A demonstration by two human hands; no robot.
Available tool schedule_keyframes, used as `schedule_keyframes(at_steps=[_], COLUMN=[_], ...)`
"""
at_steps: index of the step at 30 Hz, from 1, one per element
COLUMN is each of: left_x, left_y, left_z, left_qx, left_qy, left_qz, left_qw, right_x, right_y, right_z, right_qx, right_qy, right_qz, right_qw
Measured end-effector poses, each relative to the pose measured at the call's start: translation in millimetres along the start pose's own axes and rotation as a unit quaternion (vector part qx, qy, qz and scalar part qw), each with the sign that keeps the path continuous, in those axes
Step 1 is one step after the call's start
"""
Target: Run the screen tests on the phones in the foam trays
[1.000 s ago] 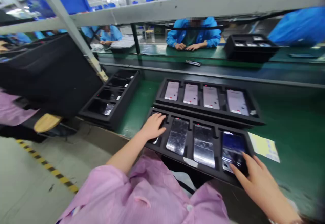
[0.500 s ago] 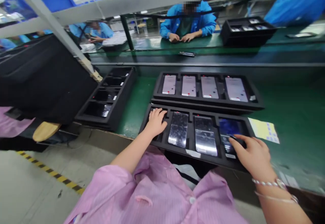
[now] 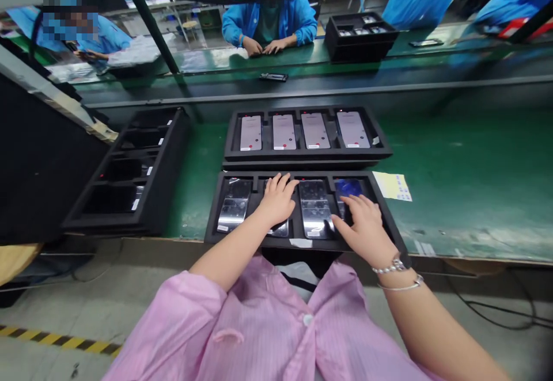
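Moving open left hand (image 3: 276, 201) onto second phone (image 3: 279, 230), off first phone (image 3: 233, 211); open right hand (image 3: 365, 225) on fourth phone (image 3: 349, 188).

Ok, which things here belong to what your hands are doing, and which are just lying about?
With the hands: left hand; right hand; near black tray; its phones.

Lying about: black tray of phones behind it; slotted black tray on the left; yellow sheet.

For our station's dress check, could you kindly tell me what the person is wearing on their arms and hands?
A pink striped smock with sleeves leaves both forearms bare. Neither the left hand nor the right hand wears gloves. Two silver bracelets circle the right wrist: one beaded, one thin.
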State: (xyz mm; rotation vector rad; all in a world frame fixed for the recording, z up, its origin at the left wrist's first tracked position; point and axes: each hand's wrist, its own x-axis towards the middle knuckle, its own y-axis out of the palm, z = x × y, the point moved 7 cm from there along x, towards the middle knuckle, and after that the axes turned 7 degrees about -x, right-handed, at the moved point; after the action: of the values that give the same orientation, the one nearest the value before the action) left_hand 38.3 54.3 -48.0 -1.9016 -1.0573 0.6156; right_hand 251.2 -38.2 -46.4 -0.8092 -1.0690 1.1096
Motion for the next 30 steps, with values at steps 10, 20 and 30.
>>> schedule_keyframes(at_steps=[10,20,30], left_x=[1.0,-6.8,-14.0], left_y=[-3.7,42.5,59.1], left_z=[-1.0,16.8,19.1], left_qx=[-0.010,0.006,-0.089], left_qy=[0.021,0.125,0.233], left_qz=[-0.004,-0.014,-0.035], left_qw=[1.000,0.992,0.968], right_x=[-0.5,1.7,0.7], right_y=[18.8,8.0,13.3], right_z=[62.5,54.3,48.1], right_qx=[0.075,0.078,0.119], right_qy=[-0.041,0.035,0.063], right_qz=[0.050,0.000,-0.022], right_qw=[0.995,0.996,0.991])
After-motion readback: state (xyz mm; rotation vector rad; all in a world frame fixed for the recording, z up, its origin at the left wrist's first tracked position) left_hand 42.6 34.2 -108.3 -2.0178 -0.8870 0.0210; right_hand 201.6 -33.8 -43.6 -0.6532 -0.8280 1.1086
